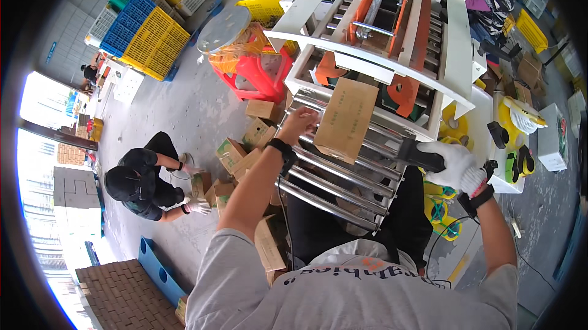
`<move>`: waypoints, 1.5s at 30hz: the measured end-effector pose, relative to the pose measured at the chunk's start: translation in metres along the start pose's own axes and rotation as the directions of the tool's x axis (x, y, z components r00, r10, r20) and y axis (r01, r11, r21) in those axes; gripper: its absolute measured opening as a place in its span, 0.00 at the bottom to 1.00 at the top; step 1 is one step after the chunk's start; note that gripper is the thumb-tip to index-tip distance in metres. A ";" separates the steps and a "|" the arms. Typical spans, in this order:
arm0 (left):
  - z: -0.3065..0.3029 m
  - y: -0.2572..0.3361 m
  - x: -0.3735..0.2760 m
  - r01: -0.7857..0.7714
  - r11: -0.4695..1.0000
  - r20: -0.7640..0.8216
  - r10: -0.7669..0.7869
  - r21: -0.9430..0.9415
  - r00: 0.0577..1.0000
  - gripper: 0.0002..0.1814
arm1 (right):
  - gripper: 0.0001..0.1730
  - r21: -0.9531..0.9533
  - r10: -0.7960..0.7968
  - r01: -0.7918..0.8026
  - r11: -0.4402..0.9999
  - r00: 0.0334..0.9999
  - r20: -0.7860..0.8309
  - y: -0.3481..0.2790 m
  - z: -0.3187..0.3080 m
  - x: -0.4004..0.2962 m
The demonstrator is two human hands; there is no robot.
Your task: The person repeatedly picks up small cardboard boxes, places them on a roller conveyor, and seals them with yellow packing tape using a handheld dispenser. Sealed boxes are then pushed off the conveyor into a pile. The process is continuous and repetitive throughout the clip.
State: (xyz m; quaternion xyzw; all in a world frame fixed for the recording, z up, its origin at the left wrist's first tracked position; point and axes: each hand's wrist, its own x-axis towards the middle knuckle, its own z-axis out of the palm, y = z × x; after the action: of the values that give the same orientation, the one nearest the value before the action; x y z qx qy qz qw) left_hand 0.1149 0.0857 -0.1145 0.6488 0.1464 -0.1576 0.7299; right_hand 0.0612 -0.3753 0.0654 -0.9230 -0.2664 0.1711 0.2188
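A closed cardboard box [347,119] with faint green print rests at a slant on the metal rollers [340,187] in front of me. My left hand [299,123], bare with curled fingers, is at the box's left side; whether it touches the box is unclear. In a white knitted glove, my right hand [452,164] grips a black handheld device [420,155] to the right of the box, over the rollers' right end. Just beyond the box stands the white frame of a carton-sealing machine [367,61] with orange guides.
Small cartons [232,153] are heaped on the floor at left, where a crouching co-worker [142,183] reaches towards them. Another person [491,4] stands behind the machine. A red stool [257,73], stacked crates [154,36] and tape rolls [441,215] are around.
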 end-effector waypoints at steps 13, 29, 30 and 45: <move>0.130 0.041 -0.149 -0.207 0.279 0.012 0.570 0.938 0.822 0.68 | 0.32 -0.343 0.095 0.037 0.939 0.929 0.359 -0.090 0.000 0.113; 0.065 -0.027 -0.371 0.036 0.729 -0.432 0.364 0.683 0.825 0.63 | 0.15 -0.260 -0.377 0.435 0.862 0.893 0.245 -0.214 0.093 0.033; 0.067 -0.024 -0.377 0.007 0.653 -0.385 0.438 0.757 0.812 0.63 | 0.17 -0.207 -0.356 0.409 0.889 0.900 0.252 -0.212 0.084 0.035; 0.024 -0.081 -0.416 -0.300 0.944 -0.675 0.311 0.137 0.669 0.59 | 0.35 0.351 -0.240 0.165 0.922 0.954 0.182 -0.145 0.047 -0.026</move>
State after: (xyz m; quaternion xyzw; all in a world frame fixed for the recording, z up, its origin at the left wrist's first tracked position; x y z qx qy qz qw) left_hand -0.2965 0.0694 -0.0109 0.6809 0.2947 0.2177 0.6342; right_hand -0.0405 -0.2650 0.1024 -0.8152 -0.3510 0.2917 0.3566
